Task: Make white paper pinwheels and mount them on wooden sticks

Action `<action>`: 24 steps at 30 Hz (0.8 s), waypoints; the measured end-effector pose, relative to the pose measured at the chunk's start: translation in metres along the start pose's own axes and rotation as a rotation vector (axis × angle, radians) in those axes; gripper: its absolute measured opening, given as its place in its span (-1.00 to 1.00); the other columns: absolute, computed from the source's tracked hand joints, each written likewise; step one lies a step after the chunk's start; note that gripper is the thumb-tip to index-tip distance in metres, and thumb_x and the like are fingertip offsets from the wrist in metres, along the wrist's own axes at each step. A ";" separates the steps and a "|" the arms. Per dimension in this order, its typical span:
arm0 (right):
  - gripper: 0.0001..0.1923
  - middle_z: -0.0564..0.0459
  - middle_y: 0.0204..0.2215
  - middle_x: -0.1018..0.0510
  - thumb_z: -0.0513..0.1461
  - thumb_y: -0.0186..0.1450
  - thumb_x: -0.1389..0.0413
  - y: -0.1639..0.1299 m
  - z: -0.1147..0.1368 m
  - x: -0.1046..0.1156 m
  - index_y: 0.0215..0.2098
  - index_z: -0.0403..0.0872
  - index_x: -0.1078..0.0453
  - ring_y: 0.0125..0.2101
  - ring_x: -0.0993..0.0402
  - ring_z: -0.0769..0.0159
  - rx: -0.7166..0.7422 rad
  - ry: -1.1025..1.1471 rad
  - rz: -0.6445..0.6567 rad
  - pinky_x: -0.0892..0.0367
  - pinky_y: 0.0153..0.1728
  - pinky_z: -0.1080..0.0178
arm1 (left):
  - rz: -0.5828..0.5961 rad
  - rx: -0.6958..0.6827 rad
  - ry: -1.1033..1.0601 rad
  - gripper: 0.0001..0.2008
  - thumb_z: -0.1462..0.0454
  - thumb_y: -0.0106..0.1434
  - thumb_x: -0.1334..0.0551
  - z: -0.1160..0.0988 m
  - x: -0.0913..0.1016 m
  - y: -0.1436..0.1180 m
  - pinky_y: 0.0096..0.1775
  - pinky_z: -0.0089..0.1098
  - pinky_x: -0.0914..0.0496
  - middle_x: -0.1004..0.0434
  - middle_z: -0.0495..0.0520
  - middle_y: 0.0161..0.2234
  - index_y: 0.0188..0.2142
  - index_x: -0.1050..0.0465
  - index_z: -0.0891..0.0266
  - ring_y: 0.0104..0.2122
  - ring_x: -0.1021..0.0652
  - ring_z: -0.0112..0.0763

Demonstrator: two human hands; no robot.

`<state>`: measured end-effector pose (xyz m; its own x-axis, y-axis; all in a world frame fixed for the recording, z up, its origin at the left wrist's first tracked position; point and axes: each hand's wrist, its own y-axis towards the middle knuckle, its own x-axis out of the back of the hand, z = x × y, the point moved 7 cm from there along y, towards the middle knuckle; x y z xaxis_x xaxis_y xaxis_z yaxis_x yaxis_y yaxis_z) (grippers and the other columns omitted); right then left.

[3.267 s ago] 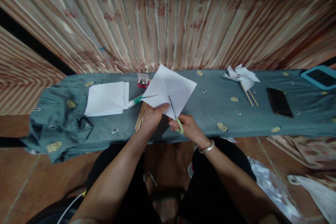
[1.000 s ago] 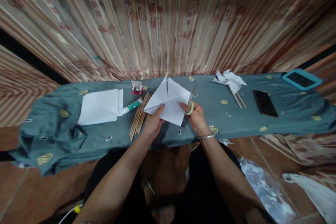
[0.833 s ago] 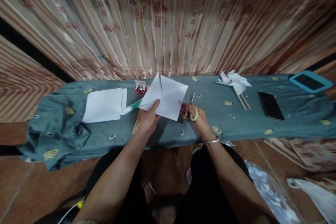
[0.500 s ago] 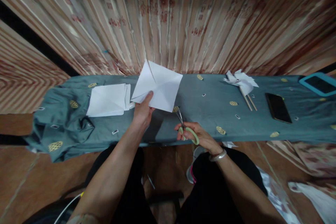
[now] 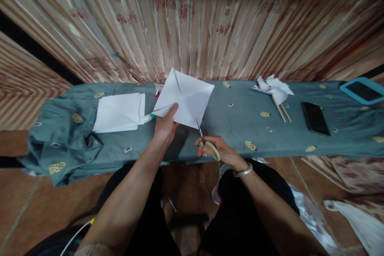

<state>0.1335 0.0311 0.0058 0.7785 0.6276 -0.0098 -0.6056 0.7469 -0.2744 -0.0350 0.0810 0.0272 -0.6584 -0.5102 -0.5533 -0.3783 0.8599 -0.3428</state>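
- Our left hand (image 5: pixel 163 126) pinches the white paper square (image 5: pixel 186 98), raised above the bench (image 5: pixel 234 136).
- Our right hand (image 5: pixel 220 153) grips green-handled scissors (image 5: pixel 207 146), blades touching the paper's near corner.

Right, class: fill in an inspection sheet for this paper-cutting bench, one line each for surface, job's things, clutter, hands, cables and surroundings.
Surface: long bench under a teal cloth, rumpled at its left end.
Job's things: white paper square held up off the bench; green-handled scissors, blade tips at the square's lower corner.
Clutter: paper stack, marker, paper pinwheel on sticks, black phone, blue-cased tablet.
Hands: left hand pinches the paper; right hand holds the scissors.
Cables: white cord at bottom left.
Surroundings: patterned curtain behind; plastic bags on the floor.
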 end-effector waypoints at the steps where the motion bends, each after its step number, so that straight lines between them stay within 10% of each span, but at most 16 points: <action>1: -0.41 0.06 -0.46 -0.52 0.20 0.09 -0.24 0.000 0.000 0.000 -0.24 -0.12 -0.41 -0.46 -0.39 0.39 -0.006 0.005 0.001 -0.26 -0.38 0.30 | 0.005 -0.005 0.000 -0.67 0.44 0.13 -0.35 -0.001 0.000 0.000 -0.16 -0.39 -0.56 -0.66 0.05 -0.18 -0.10 -0.49 0.18 -0.17 -0.64 -0.34; 24: -0.42 0.05 -0.45 -0.54 0.20 0.09 -0.23 0.004 0.001 0.000 -0.25 -0.11 -0.42 -0.45 -0.42 0.38 0.003 -0.033 -0.013 -0.28 -0.41 0.31 | 0.036 0.003 0.017 -0.77 0.42 0.08 -0.37 0.004 -0.001 -0.004 -0.13 -0.27 -0.56 -0.65 0.12 -0.19 -0.24 -0.52 0.20 -0.09 -0.62 -0.19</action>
<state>0.1311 0.0344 0.0056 0.7804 0.6247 0.0257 -0.5959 0.7557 -0.2717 -0.0302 0.0785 0.0262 -0.6825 -0.4790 -0.5521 -0.3525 0.8774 -0.3255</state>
